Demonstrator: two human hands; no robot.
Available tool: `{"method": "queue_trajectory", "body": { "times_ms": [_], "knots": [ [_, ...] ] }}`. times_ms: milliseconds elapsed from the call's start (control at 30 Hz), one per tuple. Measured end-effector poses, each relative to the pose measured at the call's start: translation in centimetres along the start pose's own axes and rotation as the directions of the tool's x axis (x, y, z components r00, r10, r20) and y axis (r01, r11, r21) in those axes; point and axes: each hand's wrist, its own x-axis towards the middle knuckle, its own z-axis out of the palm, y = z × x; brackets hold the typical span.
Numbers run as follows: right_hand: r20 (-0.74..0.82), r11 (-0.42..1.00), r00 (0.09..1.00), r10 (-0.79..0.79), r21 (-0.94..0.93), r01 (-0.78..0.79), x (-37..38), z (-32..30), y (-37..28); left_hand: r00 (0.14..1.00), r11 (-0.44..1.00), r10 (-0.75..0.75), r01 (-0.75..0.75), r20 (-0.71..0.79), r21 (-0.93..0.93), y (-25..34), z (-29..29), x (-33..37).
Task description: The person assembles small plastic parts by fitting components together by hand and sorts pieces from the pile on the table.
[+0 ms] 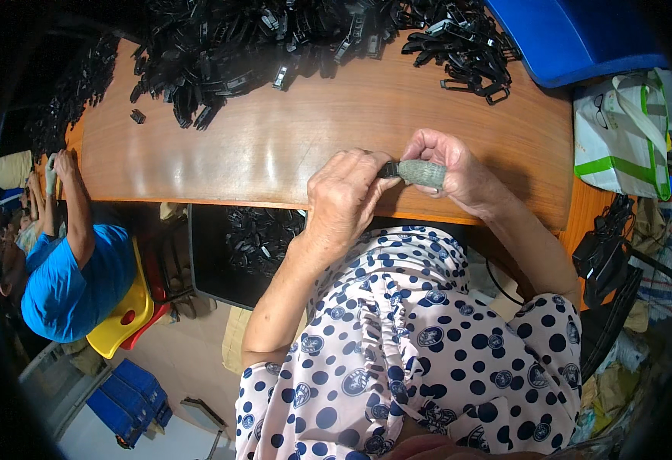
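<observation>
Above the table's near edge, my left hand (pixel 345 188) pinches a small black plastic buckle (pixel 389 170) between thumb and fingers. My right hand (pixel 459 172) meets it from the right, its fingers curled. A grey-green knitted-looking sleeve (pixel 422 175), which appears to cover my right thumb, presses against the buckle's right end. Part of the buckle is hidden by my left fingers, so its exact shape does not show. Across the far side of the table lies a large heap of black plastic buckles (pixel 236 54), with a smaller pile (pixel 466 50) to its right.
The wooden table (pixel 236 165) spans the view. Below its edge stands a black bin (pixel 213 268) of black parts. A blue tub (pixel 574 38) and white-green bag (pixel 620 138) are at the right. Leftward, a co-worker in blue (pixel 79 284) sits on a yellow chair (pixel 125 314).
</observation>
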Motion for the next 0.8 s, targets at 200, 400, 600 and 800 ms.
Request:
{"method": "queue_trajectory", "body": {
  "times_ms": [200, 400, 600, 800],
  "knots": [
    [0.048, 0.976, 0.984, 0.169, 0.127, -0.174, -0.1, -1.1, -0.2, 0.992, 0.999, -0.008, 0.012, 0.127, -0.033, 0.4, 0.3, 0.9],
    [0.129, 0.911, 0.986, 0.108, 0.383, -0.150, 0.5, -1.8, -0.5, 0.950, 0.807, -0.298, 0.302, 0.091, -0.508, -0.1, 2.0, 1.3],
    [0.376, 0.914, 0.925, 0.046, 0.357, -0.191, 0.5, -2.0, -1.8, 0.883, 0.412, -0.373, 0.433, 0.285, -0.802, -0.3, 2.3, 2.7],
    [0.234, 0.911, 0.964, -0.128, 0.412, 0.021, 1.3, -2.5, 1.1, 0.904, 0.291, -0.265, 0.406, 0.334, -0.867, -0.1, 2.9, 4.5]
  ]
}}
